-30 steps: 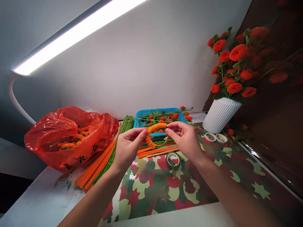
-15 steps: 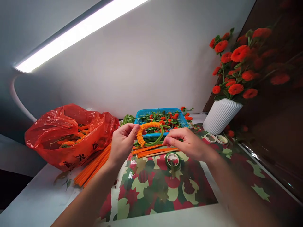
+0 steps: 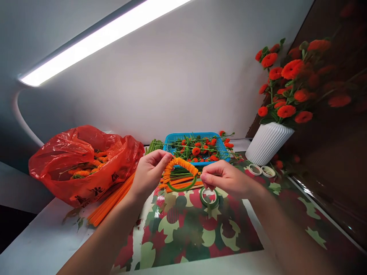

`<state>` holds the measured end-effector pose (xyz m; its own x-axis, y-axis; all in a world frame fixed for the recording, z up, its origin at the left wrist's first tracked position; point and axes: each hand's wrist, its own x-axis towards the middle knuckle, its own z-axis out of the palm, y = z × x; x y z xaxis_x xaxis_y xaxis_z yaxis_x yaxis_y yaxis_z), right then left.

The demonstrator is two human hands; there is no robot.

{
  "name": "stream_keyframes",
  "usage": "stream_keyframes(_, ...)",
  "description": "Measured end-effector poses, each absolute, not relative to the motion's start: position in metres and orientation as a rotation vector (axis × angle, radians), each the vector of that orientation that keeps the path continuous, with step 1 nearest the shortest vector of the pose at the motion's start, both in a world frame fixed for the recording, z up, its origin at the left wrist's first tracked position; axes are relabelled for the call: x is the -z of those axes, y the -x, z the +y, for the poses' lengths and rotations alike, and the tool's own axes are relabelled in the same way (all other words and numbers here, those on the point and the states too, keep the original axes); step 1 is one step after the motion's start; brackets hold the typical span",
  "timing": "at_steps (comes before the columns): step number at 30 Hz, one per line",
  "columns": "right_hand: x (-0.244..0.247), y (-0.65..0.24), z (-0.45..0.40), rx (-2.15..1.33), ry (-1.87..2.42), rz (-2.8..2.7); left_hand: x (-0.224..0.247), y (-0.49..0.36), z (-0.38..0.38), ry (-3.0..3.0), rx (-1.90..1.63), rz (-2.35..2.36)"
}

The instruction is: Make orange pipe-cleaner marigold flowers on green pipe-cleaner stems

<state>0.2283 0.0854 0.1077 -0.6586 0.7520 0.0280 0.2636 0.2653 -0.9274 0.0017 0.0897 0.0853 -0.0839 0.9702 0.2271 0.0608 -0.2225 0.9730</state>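
My left hand (image 3: 147,173) pinches the upper left of a ring bent from chenille stems. A crinkled orange coil (image 3: 183,163) covers the ring's top and left side, while a bare green chenille stem (image 3: 183,188) curves along its bottom. At the ring's right end, the fingertips of my right hand (image 3: 225,176) are closed together around what looks like the short tip of the stem; the fingers hide most of it. Below my right fingers lies a roll of green tape (image 3: 208,198) on the patterned mat (image 3: 183,229).
Behind the ring stands a blue basket (image 3: 197,134) of small orange flowers. A red plastic bag (image 3: 63,164) with orange pieces sits left, beside a bundle of orange chenille stems (image 3: 110,202). At right are a white vase (image 3: 268,143) of flowers and two tape rolls (image 3: 255,169). A lamp (image 3: 106,42) hangs overhead.
The ring has tilted and dropped slightly toward me, its orange coil now reaching further right. My right fingers have closed at its right end, where the green stem ends stuck out before.
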Motion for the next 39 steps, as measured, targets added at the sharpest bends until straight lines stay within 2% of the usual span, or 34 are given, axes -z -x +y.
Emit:
stream_keyframes(16,-0.103,-0.220,0.081,-1.450,0.896,-2.217,-0.089,0.009,0.093,-1.339,-1.677,1.187)
stream_keyframes(21,-0.103,-0.226,0.085,-1.503,0.877,-2.321,-0.091,0.001,0.085,-1.376,-1.603,1.079)
stream_keyframes(26,-0.090,-0.223,0.095,-1.638,0.887,-1.865,-0.090,-0.011,0.074,-1.509,-1.511,1.065)
stream_keyframes(32,-0.064,-0.179,0.087,-1.854,0.609,-1.293,-0.076,-0.016,0.077,-1.634,-1.494,1.171)
stream_keyframes(39,-0.059,-0.172,0.081,-1.981,0.729,-1.294,-0.066,-0.013,0.090,-1.592,-1.567,1.273)
